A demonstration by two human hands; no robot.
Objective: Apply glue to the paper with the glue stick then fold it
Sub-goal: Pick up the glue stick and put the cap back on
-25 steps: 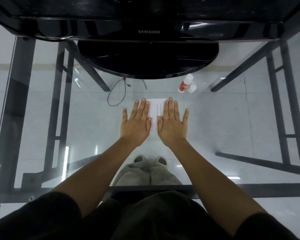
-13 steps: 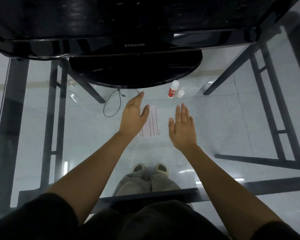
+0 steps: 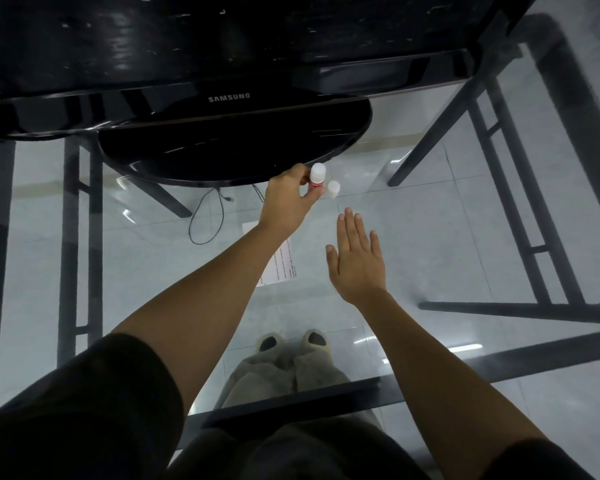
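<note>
Two bare forearms, no watch, rings or bands. Left hand [image 3: 288,199] upper centre of frame, right hand [image 3: 357,265] mid-frame. Short black sleeves [image 3: 94,403] at bottom left and bottom right corners. Black top along bottom edge. Light beige trousers [image 3: 284,379] and pale slip-on shoes [image 3: 293,341] bottom centre.

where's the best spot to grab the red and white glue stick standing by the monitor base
Grip the red and white glue stick around its red lower barrel, coming from its left side, as the left hand does now. It stands upright on the glass table, so a side pinch suits it. The small white cap crowds its right and the black monitor base sits just behind.
</note>
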